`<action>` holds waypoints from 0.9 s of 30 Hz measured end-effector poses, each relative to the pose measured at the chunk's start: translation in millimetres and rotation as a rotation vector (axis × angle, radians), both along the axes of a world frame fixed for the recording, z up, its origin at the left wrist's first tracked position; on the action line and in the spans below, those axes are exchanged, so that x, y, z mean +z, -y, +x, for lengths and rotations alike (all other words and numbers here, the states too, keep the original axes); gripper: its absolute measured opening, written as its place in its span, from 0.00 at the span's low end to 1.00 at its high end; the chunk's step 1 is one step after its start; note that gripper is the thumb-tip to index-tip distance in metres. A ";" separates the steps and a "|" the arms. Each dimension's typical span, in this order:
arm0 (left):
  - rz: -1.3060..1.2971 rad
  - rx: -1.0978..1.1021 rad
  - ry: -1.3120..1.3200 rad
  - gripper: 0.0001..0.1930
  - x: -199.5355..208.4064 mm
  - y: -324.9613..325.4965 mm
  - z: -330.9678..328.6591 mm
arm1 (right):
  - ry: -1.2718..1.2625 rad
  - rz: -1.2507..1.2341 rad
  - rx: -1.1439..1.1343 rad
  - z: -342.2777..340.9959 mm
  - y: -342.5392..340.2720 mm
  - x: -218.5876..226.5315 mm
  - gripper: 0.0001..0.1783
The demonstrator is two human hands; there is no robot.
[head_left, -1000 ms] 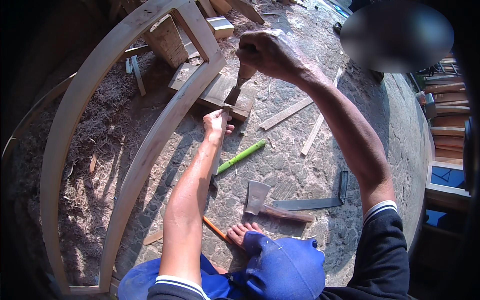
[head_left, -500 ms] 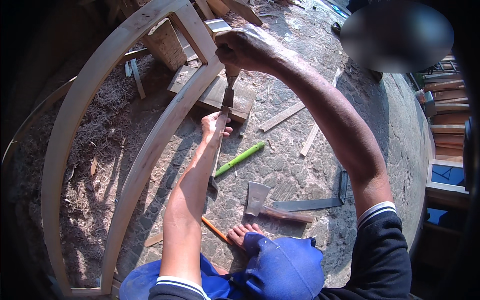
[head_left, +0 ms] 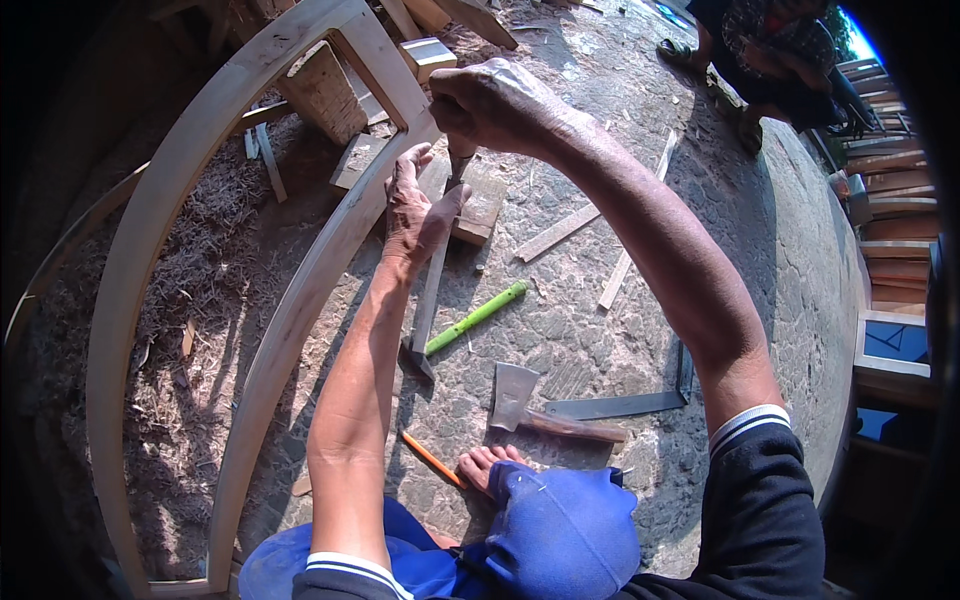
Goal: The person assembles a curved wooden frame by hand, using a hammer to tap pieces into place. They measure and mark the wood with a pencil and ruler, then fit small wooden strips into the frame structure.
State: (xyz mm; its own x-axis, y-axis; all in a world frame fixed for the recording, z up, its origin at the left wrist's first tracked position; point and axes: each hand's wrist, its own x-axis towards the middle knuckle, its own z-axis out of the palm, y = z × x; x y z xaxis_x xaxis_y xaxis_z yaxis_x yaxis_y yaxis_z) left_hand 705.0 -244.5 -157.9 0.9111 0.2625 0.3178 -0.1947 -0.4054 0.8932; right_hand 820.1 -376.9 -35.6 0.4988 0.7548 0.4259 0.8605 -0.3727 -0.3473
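Since half a second ago the right hand [head_left: 495, 105] has come down toward the left hand [head_left: 415, 205], so the two now sit almost against each other over the joint of the curved wooden frame [head_left: 290, 320]; a second ago the right hand was raised higher and further right.

Both forearms run up from the lower edge. The left one is nearly straight and rises to the frame's inner rail; the right one arches in from the right, elbow bent, wrist turned down.

The right hand is clenched into a fist around the handle of a tool, most of it hidden by the fingers; only a short dark stub [head_left: 460, 165] shows below the fist. The left hand is half curled, thumb spread, its fingers pressed against the rail where a crosspiece meets it, and it steadies a long thin metal blade [head_left: 430, 290] that slants down to the stone floor [head_left: 640, 330].

Just right of the blade lie a green-handled tool [head_left: 478, 317], a hatchet [head_left: 530, 405], a steel square [head_left: 640, 400] and an orange pencil [head_left: 432, 460] near a bare foot. Loose wooden slats [head_left: 560, 230] lie beyond the hands. Sawdust fills the frame's opening on the left; bare floor lies to the right.
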 end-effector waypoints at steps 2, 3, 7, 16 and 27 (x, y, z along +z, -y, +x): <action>-0.166 -0.229 -0.004 0.42 41.0 0.1 17.4 | 0.024 0.005 0.018 -4.8 -4.3 2.0 0.10; -0.139 -0.300 -0.051 0.42 58.4 0.8 23.9 | 0.012 -0.030 -0.010 -7.1 -6.1 5.8 0.10; 0.212 -0.327 -0.178 0.40 90.3 7.3 38.5 | 0.116 -0.114 -0.135 -20.0 3.7 28.3 0.12; -0.129 -0.384 -0.066 0.26 56.6 15.8 54.7 | 0.223 -0.199 -0.277 -31.6 -6.1 68.4 0.39; -0.624 -0.603 -0.100 0.23 56.1 24.0 47.1 | -0.013 -0.453 -0.140 -10.3 -52.6 40.2 0.32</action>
State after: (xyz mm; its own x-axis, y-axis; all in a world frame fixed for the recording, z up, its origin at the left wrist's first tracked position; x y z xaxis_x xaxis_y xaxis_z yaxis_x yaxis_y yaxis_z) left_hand 752.1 -268.5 -101.8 0.9666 -0.1742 0.1880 -0.1273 0.3103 0.9421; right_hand 809.8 -324.3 4.6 0.6121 0.7883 0.0624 0.7879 -0.6013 -0.1330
